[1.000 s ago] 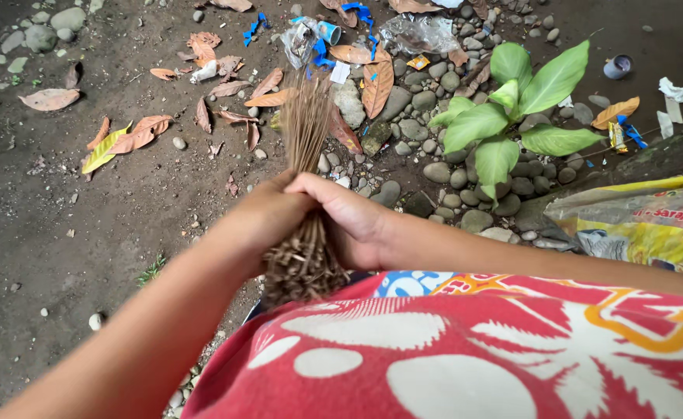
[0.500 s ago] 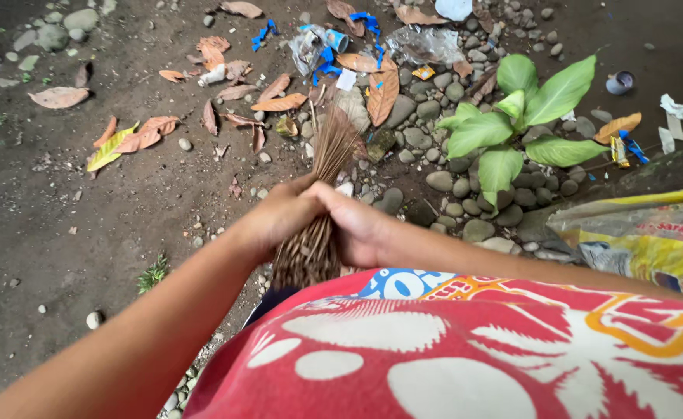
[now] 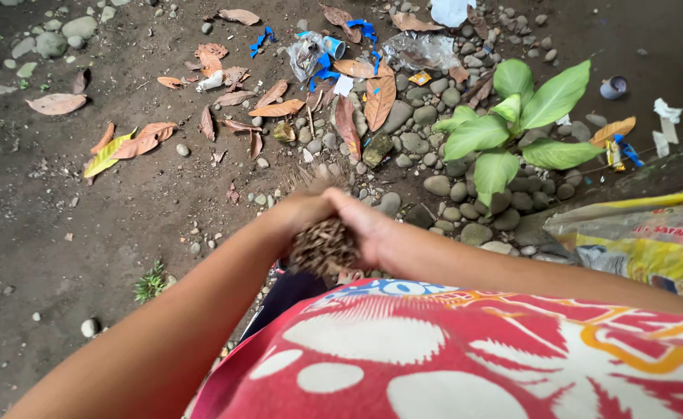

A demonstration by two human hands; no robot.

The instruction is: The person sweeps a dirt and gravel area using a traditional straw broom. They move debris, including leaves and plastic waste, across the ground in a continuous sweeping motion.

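I hold a stick broom, a bundle of thin brown ribs, with both hands in front of my red patterned shirt. My left hand wraps the bundle from the left. My right hand grips it from the right. I look almost straight down its cut butt end; only a fringe of its tips shows past my fingers. Beyond it, dry leaves and blue and clear plastic scraps lie on the dirt.
A small green-leaved plant grows among grey pebbles to the right. A yellow plastic sack lies at the right edge. More fallen leaves are scattered over bare dirt to the left.
The broom has tilted up toward me, so its long ribs, earlier reaching out over the ground, now appear foreshortened. My hands stayed clasped on it.
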